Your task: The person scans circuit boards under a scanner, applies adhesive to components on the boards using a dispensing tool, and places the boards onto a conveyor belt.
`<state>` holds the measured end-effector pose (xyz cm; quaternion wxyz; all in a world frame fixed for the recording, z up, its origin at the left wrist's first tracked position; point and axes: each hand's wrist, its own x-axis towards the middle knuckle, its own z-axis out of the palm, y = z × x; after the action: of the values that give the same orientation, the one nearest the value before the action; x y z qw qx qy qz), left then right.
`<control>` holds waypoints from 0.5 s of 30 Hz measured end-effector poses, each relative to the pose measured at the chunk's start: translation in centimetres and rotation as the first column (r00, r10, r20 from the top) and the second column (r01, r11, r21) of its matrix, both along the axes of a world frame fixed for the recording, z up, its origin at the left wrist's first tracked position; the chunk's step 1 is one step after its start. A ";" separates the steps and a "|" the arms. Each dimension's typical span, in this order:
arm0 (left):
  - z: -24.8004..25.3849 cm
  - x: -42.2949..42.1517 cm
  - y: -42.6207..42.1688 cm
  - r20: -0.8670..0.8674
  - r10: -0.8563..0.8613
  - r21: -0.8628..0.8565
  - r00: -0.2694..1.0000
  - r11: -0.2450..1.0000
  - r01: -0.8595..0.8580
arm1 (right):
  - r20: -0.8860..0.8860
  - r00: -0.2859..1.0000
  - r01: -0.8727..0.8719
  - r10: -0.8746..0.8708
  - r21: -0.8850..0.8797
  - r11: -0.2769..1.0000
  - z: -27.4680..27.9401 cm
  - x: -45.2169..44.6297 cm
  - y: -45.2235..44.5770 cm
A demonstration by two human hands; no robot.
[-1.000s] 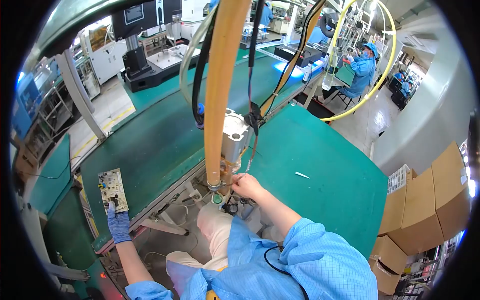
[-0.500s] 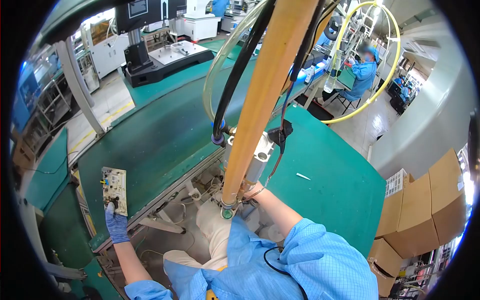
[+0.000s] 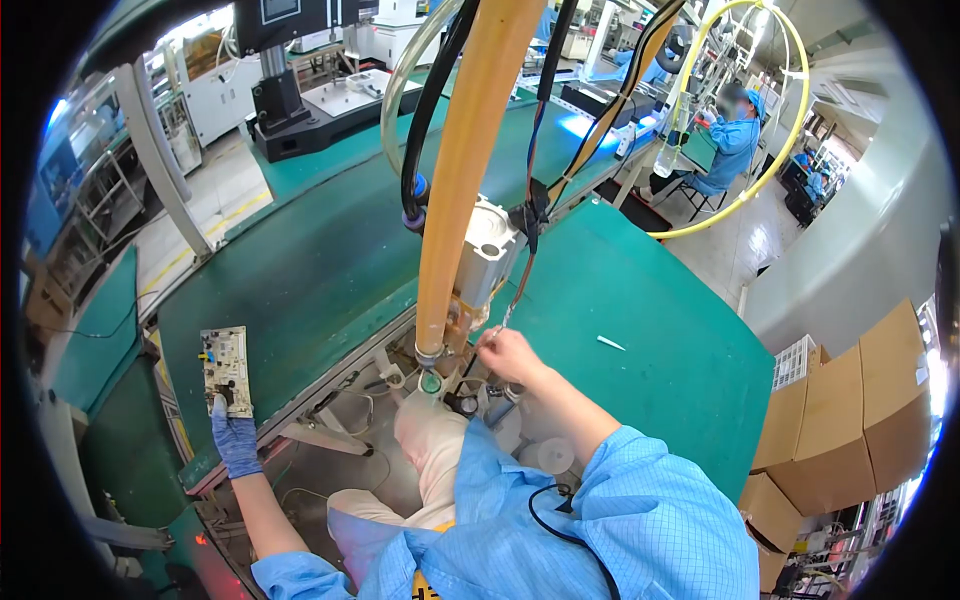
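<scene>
My left hand (image 3: 234, 440), in a blue knitted glove, grips a circuit board (image 3: 226, 365) by its near end, above the edge of the green conveyor belt. The board is pale, with blue, yellow and black components on it. My bare right hand (image 3: 507, 354) is closed beside the lower part of a hanging tool with a metal cylinder body (image 3: 480, 262). The fingertips are at the end of a thin cable (image 3: 522, 275) by the tool; what they pinch is too small to make out. A thick amber tube (image 3: 462, 150) runs down in front of the tool.
The green belt (image 3: 330, 230) crosses ahead. On the green tabletop (image 3: 640, 300) at right lies a small white pointed piece (image 3: 611, 343). Cardboard boxes (image 3: 815, 420) stand at far right. A yellow hose loop (image 3: 800, 110) hangs near a seated co-worker (image 3: 733, 150) in blue.
The hanging tool and amber tube have shifted left and up. My right hand has come out from behind the tool into view. My left hand still holds the board, slightly lower.
</scene>
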<state>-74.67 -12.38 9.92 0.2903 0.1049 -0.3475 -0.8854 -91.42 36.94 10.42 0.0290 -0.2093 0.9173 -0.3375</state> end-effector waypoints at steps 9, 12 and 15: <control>-0.3 -0.2 0.1 -0.007 0.042 0.027 0.999 0.999 -0.042 | -0.525 0.678 0.640 -0.515 0.077 0.764 -1.3 0.1 13.0; -2.2 0.1 -2.0 -0.029 -0.008 0.039 1.000 0.999 0.009 | -0.459 0.612 0.752 -0.643 0.086 0.654 -3.7 0.7 15.8; -2.7 -0.3 -2.4 -0.023 -0.009 0.009 1.000 1.000 0.009 | -0.426 0.551 0.800 -0.718 0.023 0.600 -5.1 0.2 17.0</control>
<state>-74.92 -14.80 7.18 0.2897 0.0945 -0.3404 -0.8896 -91.24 53.91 5.30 -0.2729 0.1542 0.9344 -0.1690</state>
